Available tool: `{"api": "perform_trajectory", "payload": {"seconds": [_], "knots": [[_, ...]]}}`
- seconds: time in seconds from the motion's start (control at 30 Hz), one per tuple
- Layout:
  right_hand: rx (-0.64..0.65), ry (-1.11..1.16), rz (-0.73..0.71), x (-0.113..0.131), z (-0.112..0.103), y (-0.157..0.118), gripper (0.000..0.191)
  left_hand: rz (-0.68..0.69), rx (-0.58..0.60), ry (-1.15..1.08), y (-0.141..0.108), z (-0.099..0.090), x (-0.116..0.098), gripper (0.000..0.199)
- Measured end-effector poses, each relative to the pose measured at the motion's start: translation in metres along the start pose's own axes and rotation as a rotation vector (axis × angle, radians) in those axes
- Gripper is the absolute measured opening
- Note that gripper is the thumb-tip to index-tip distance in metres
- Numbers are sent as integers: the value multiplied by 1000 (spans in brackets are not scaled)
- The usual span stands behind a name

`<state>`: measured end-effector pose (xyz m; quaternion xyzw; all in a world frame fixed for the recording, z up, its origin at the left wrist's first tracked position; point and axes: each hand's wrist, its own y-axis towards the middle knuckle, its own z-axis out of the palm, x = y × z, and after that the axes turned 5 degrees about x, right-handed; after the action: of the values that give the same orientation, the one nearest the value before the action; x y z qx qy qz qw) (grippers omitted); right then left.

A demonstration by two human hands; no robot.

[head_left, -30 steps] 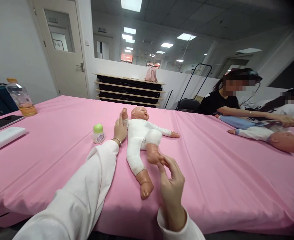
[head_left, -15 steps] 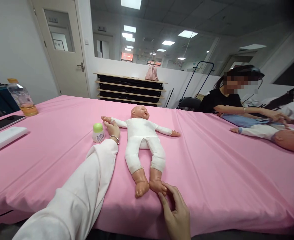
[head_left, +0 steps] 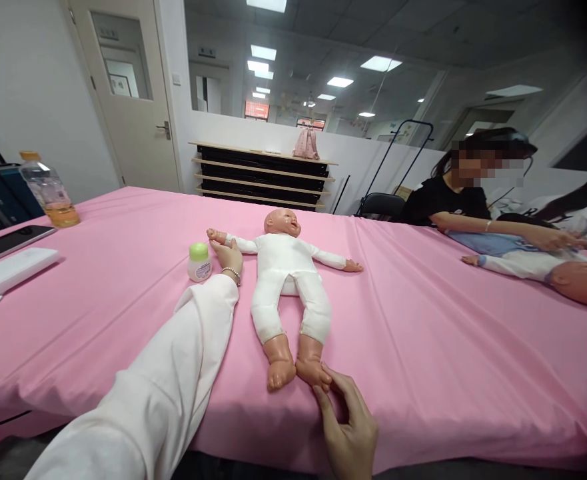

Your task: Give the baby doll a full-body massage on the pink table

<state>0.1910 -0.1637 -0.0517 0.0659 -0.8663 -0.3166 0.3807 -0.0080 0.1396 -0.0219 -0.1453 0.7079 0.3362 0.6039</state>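
Observation:
A baby doll (head_left: 286, 263) with a white cloth body lies face up on the pink-covered table, arms spread and feet toward me. My left hand (head_left: 227, 257) is closed at the doll's hand on the left side, its fingers partly hidden. By that wrist stands a small white jar (head_left: 200, 264) with a green lid. With thumb and fingers, my right hand (head_left: 349, 417) pinches the toes of the doll's right-hand foot (head_left: 313, 367) near the table's front edge.
On the left are a drink bottle (head_left: 53, 193), a phone (head_left: 13, 243) and a long white case (head_left: 16, 273). To the right a person in black (head_left: 466, 203) handles another doll (head_left: 528, 265). Behind the pink table cover (head_left: 423, 347) is a shelf stack (head_left: 263, 173).
Both hands keep their places on the doll. The whole view has shifted slightly, and the co-worker's hands have moved a little over the other doll.

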Motion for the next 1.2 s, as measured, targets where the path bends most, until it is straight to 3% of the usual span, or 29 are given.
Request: {"api": "perform_trajectory", "payload": {"seconds": [0.23,0.33,0.43,0.53,0.7,0.8,0.9,1.07,1.13,1.2], "knots": [[-189,188,243,10,3,9,24,138,120,82,-9,-4,-15,65],[-70,213,89,28,7,33,20,388,254,185,-17,-1,-20,61],[107,175,-135,44,17,57,26,686,487,393,-25,2,-24,52],[155,109,-234,50,30,71,30,895,674,589,-31,3,-28,41],[242,99,-269,51,46,74,33,987,679,632,-32,1,-32,37],[217,125,-263,51,46,69,31,932,642,588,-32,1,-28,40],[61,160,-198,46,36,56,27,786,567,521,-30,0,-23,46],[-283,177,162,15,4,19,23,431,320,258,-19,-1,-17,60],[-293,158,267,3,-6,7,26,209,198,178,-13,-3,-14,62],[-185,142,267,-3,-12,1,26,55,102,132,-8,-7,-10,64]]}}
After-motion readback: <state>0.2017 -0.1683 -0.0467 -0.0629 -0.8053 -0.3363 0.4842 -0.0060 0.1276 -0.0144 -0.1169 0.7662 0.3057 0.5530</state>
